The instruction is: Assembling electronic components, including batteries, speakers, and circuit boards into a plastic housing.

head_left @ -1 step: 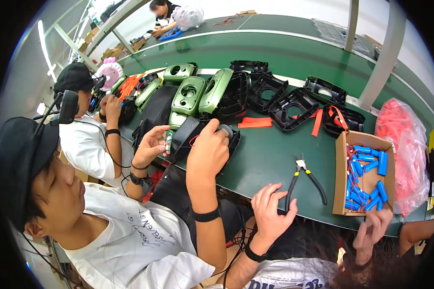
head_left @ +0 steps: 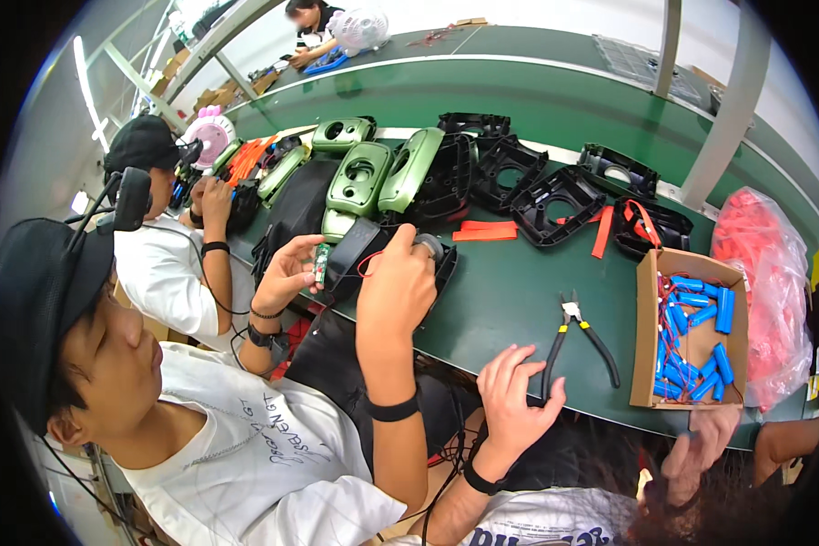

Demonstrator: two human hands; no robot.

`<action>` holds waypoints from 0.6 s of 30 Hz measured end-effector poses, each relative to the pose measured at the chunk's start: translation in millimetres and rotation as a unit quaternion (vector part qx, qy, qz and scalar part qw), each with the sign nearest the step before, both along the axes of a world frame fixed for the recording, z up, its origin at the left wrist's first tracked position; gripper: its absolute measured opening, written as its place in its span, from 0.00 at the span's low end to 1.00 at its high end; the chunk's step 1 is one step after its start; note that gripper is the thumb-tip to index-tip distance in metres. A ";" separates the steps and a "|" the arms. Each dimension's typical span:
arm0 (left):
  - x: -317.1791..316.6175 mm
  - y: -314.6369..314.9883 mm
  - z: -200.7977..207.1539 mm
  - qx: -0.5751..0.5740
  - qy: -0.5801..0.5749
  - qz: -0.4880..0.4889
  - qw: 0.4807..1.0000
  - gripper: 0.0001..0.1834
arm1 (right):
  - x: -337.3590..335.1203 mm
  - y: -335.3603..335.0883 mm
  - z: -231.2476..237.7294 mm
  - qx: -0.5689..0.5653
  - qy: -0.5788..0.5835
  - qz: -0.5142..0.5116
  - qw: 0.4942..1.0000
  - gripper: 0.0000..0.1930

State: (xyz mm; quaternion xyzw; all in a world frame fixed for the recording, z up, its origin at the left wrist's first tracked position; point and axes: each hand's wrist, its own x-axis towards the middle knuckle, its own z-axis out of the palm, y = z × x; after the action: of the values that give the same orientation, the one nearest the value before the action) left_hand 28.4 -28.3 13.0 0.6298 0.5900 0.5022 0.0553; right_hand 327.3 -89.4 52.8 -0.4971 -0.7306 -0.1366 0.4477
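Note:
My left hand (head_left: pixel 519 398) rests at the table's near edge, fingers spread and nothing in it. Just beyond its fingertips lies a pair of diagonal cutters (head_left: pixel 573 341) with black and yellow handles, jaws pointing away. My right hand (head_left: pixel 703 444) is below the near edge of an open cardboard box (head_left: pixel 644 337); its fingers are partly hidden and blurred, so their hold cannot be made out. Inside the box lie several blue battery packs (head_left: pixel 724 311) with thin red and dark wires.
At left a co-worker holds a small green circuit board (head_left: pixel 322 262) beside a black housing. Green fan covers (head_left: pixel 359 179), black frames (head_left: pixel 555 205) and orange-red strips (head_left: pixel 484 231) lie farther back. A plastic bag (head_left: pixel 763 291) of red pieces stands right of the box. A metal post (head_left: pixel 726 118) rises behind.
My right hand has drawn down slightly from the box's near edge, its fingers no longer reaching up against it. My left hand stays in place.

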 end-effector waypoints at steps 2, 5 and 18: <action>1.7 2.1 1.6 0.004 0.010 -0.009 1.000 0.19 | -18.0 -20.3 -1.8 0.006 0.038 0.084 0.996 0.11; 4.0 1.1 -6.9 -0.002 0.012 -0.014 1.000 0.20 | -64.6 2.4 8.5 -0.135 0.012 0.275 0.952 0.17; -1.9 -3.8 -12.4 -0.011 0.016 -0.027 0.999 0.21 | -140.2 67.0 12.9 -0.329 -0.010 0.101 0.939 0.36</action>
State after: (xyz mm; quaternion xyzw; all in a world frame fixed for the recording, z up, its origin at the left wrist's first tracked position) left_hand 26.5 -32.1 0.6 0.6529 0.5788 0.4840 0.0664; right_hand 187.1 -22.4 65.7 -0.5391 -0.7854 0.1523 0.2632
